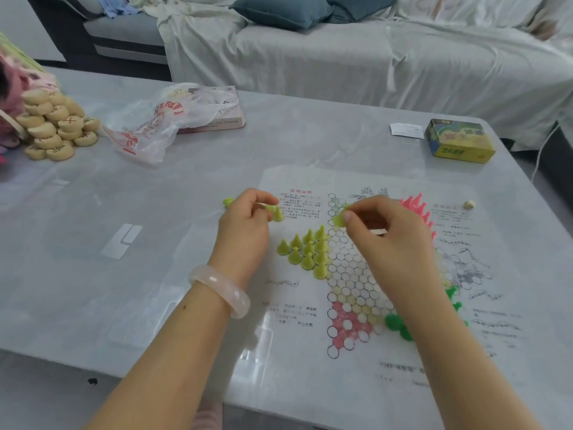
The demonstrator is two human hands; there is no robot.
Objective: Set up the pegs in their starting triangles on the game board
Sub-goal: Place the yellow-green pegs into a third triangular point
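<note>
My right hand [369,223] pinches one yellow-green peg [339,218] over the paper game board [350,268] on the bench [93,212]; my left hand [245,217] holds a few more. These are light, stiff plastic cones, probably easy to tip, so I'd pinch near the tip. A filled yellow-green triangle [307,251] stands left of centre. The yellow box [459,141] sits closed, contents hidden.

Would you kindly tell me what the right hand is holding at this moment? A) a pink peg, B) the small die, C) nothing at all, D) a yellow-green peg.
D: the right hand pinches a yellow-green peg between thumb and fingertips above the board, while the pink pegs stand in their triangle beyond it and the die lies apart on the sheet.
</note>
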